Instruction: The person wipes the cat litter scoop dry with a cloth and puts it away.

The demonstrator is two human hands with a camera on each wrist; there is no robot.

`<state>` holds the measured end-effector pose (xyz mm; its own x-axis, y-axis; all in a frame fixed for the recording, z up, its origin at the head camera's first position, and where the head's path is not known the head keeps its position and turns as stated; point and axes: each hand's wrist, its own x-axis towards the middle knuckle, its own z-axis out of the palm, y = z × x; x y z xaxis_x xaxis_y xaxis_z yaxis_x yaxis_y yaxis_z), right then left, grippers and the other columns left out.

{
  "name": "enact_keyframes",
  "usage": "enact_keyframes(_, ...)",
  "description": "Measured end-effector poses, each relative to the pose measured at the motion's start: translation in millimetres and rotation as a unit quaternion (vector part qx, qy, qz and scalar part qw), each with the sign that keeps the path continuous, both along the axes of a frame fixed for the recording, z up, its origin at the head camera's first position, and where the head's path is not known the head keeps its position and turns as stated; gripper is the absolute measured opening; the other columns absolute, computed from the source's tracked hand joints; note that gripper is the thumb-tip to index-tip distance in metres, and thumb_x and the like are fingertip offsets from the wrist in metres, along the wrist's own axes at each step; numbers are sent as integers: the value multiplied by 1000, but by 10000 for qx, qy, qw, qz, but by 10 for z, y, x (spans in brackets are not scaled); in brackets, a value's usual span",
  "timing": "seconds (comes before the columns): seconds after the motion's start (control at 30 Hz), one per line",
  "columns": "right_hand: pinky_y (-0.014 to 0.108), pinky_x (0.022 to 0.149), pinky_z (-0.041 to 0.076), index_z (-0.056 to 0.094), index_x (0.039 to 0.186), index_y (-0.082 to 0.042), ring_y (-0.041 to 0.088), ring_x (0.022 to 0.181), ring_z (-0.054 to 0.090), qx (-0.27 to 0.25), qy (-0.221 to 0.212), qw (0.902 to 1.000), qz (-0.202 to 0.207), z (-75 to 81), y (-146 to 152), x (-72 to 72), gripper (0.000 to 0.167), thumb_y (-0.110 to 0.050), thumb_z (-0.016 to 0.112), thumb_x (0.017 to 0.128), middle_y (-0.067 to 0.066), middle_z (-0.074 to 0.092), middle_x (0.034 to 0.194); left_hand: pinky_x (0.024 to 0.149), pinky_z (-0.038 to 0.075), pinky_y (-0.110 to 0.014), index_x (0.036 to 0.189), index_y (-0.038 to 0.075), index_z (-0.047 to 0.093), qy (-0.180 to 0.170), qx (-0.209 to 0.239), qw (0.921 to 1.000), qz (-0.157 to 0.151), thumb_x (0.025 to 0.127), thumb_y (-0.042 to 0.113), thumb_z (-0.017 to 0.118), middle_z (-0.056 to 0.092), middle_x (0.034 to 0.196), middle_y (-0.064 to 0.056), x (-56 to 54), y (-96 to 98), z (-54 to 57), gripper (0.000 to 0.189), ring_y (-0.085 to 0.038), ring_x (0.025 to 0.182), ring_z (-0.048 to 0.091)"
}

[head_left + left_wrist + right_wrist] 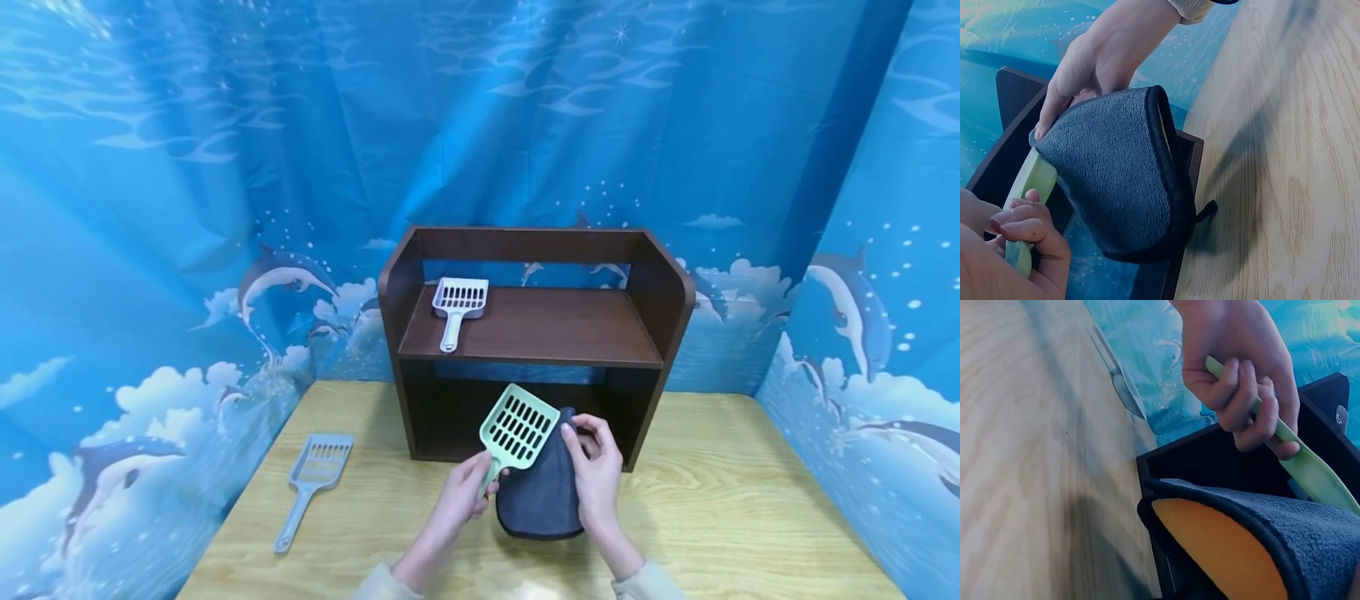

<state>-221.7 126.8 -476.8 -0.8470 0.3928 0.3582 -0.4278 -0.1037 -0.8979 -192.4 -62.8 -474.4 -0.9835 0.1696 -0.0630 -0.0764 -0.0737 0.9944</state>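
Left hand (467, 487) curled round handle of green scoop (519, 427); right hand (598, 467) pinching thin end of dark mitt (538, 504) | Green scoop: in front of brown shelf (540, 325), slotted end pointing to shelf and a bit right | Mitt: in front of shelf, wide end facing away, orange inside | On shelf's upper board: pale scoop (455, 313), left side

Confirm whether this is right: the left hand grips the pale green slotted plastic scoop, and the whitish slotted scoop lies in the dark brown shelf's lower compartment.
Wrong compartment: the head view shows the whitish scoop on the upper level of the dark brown shelf. The left hand does grip the pale green scoop.
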Motion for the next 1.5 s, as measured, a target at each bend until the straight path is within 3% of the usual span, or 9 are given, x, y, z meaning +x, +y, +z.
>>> enact_keyframes(0.3, 16, 72, 52, 63, 110, 10, 7, 76, 64, 135, -93, 9997, 180, 49, 98, -31, 22, 0, 71, 92, 2, 64, 102, 43, 24, -13, 122, -11, 59, -5, -180, 9992, -350, 109, 28, 44, 49, 70, 3, 7, -135, 10, 44, 0, 46, 28)
enact_keyframes(0.57, 17, 77, 52, 63, 111, 9, 8, 83, 67, 669, -342, 9931, 904, 89, 185, -68, 23, -3, 71, 94, 0, 66, 103, 43, 21, -14, 123, -9, 62, -59, -549, 9938, -965, 108, 28, 47, 50, 68, 3, 7, -266, 33, 44, -1, 45, 28)
enact_keyframes(0.8, 18, 75, 53, 63, 113, 6, 7, 86, 68, 735, -613, 9885, 1171, 110, 212, -132, 25, -5, 72, 94, -3, 67, 104, 45, 23, -14, 127, -6, 63, -87, -740, 9879, -1361, 107, 32, 49, 56, 74, 3, 58, -265, 60, 45, -1, 48, 32)
enact_keyframes(1.1, 18, 80, 52, 60, 114, 9, 6, 89, 67, 588, -698, 9870, 1321, 91, 242, -129, 26, -2, 71, 93, -3, 65, 102, 44, 22, -17, 119, -7, 65, 10, -814, 9916, -1005, 106, 33, 50, 52, 68, 5, 22, -258, 41, 45, -3, 47, 31)
enact_keyframes(1.5, 18, 83, 52, 56, 114, 11, 6, 92, 66, 438, -702, 9873, 1356, 99, 309, -4, 24, 1, 67, 95, -4, 64, 103, 43, 22, -16, 113, -8, 66, 90, -801, 9918, -990, 106, 31, 50, 49, 65, 5, -31, -300, 87, 43, -3, 46, 29)
